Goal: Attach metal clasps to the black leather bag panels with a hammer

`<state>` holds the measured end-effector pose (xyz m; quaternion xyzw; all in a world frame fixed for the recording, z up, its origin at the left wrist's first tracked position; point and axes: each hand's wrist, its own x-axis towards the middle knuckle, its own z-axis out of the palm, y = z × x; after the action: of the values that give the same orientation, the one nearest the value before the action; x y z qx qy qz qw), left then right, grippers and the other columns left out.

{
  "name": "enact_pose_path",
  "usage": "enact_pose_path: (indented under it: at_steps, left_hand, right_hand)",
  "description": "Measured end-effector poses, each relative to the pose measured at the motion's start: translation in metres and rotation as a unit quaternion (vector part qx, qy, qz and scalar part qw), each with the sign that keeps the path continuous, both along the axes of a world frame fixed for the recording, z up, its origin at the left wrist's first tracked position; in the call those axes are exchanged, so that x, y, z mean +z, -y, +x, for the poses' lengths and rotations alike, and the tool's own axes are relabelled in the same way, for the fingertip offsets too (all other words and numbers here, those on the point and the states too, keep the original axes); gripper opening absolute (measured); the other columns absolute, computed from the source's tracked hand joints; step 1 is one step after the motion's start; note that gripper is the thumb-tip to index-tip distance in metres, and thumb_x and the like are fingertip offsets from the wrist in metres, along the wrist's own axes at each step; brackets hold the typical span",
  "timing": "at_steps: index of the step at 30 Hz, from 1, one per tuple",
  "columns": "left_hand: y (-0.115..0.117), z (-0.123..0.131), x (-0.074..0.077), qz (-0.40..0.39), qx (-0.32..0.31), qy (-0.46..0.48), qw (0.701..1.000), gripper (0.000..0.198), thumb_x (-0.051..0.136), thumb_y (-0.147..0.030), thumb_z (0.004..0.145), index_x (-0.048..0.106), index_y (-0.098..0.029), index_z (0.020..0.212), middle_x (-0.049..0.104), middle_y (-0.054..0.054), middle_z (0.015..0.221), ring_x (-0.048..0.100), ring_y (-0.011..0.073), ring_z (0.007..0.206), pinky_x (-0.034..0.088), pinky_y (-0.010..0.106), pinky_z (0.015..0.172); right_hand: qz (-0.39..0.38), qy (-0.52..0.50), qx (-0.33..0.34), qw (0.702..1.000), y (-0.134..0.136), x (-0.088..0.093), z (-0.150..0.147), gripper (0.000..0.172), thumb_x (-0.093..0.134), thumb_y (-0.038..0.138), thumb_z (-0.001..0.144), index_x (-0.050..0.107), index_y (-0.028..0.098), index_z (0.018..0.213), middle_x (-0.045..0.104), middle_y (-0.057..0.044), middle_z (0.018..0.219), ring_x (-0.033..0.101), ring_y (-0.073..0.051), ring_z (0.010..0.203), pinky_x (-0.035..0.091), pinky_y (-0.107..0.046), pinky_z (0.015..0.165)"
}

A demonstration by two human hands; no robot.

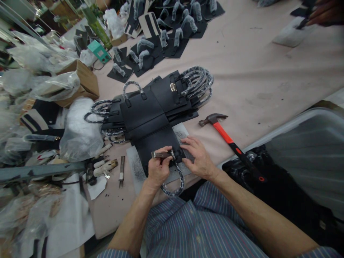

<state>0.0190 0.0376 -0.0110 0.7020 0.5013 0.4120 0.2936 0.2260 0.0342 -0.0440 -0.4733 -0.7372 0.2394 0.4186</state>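
Observation:
A black leather bag panel (pixel 158 143) lies on a scuffed white cutting pad (pixel 134 165) at the table's near edge, its plastic-wrapped handle (pixel 176 186) hanging toward me. My left hand (pixel 158 168) is closed around a small metal punch tool (pixel 161 154), its tip on the panel's near edge. Fingers spread, my right hand (pixel 196 157) presses flat on the panel just right of the tool. Behind the panel a stack of more black bag panels (pixel 153 107) with wrapped handles is piled.
A hammer with a red and black handle (pixel 228 139) lies right of the pad. A metal chisel (pixel 122 171) and small tools lie at left. Plastic bags, a cardboard box (pixel 83 80) and black parts (pixel 161 39) crowd the left and back. A grey bin (pixel 309 143) stands at right. Another person's hand (pixel 325 12) is far right.

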Motion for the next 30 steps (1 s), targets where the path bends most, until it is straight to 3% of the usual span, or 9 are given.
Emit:
enact_pose_path:
  at_steps: [16, 30]
  left_hand:
    - [-0.0001, -0.0002, 0.0021, 0.048, 0.002, -0.079, 0.996, 0.013, 0.062, -0.020, 0.093, 0.067, -0.019, 0.106, 0.076, 0.008, 0.111, 0.070, 0.0209, 0.105, 0.057, 0.039, 0.097]
    - [-0.0014, 0.0026, 0.0019, 0.050, 0.004, -0.066, 0.997, 0.012, 0.061, -0.020, 0.094, 0.062, -0.019, 0.106, 0.075, 0.008, 0.110, 0.071, 0.0202, 0.105, 0.058, 0.039, 0.097]
  right_hand:
    - [0.008, -0.007, 0.002, 1.000, -0.0004, -0.0024, 0.0008, 0.043, 0.061, 0.021, 0.079, 0.062, 0.015, 0.122, 0.057, -0.015, 0.136, 0.043, -0.036, 0.136, 0.039, -0.061, 0.114]
    - [0.002, -0.009, -0.002, 1.000, 0.0002, -0.0041, 0.0006, 0.044, 0.062, 0.020, 0.077, 0.062, 0.016, 0.121, 0.057, -0.014, 0.137, 0.043, -0.035, 0.137, 0.039, -0.060, 0.114]
